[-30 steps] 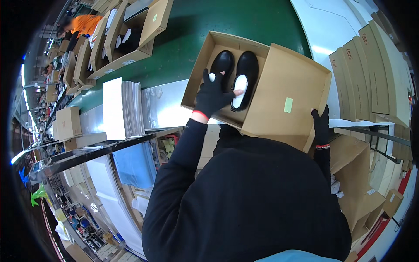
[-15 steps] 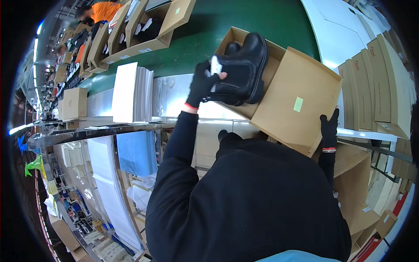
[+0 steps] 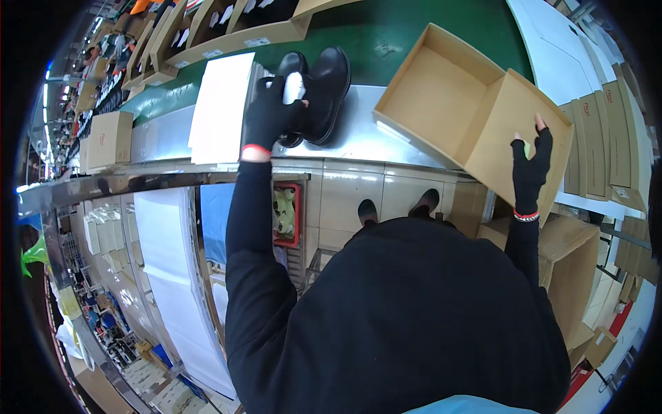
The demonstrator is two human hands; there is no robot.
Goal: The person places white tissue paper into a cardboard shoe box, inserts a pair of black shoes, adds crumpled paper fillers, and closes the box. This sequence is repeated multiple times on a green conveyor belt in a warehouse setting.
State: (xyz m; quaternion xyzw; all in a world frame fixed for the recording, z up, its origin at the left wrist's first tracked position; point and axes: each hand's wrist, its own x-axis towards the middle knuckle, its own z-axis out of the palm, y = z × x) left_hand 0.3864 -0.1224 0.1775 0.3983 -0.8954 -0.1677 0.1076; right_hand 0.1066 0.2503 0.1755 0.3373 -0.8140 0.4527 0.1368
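The bench (image 3: 362, 141) has a green part (image 3: 393, 52) and, on near side, a metal strip (image 3: 362, 114). On green, upper L: row of open cartons (image 3: 289, 32). On strip, from L: closed brown carton (image 3: 110, 140), stack of white sheets (image 3: 221, 110), then black boots (image 3: 331, 90) (contact w/ strip: cannot tell). Open box (image 3: 438, 86) lies across both. White table (image 3: 552, 34), R: row of upright cartons (image 3: 589, 145). Tiled floor (image 3: 352, 190): two dark shoes (image 3: 369, 210).

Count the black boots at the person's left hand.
2: one boot on the side nearer the open box; the other boot to its left, partly hidden behind the left hand.
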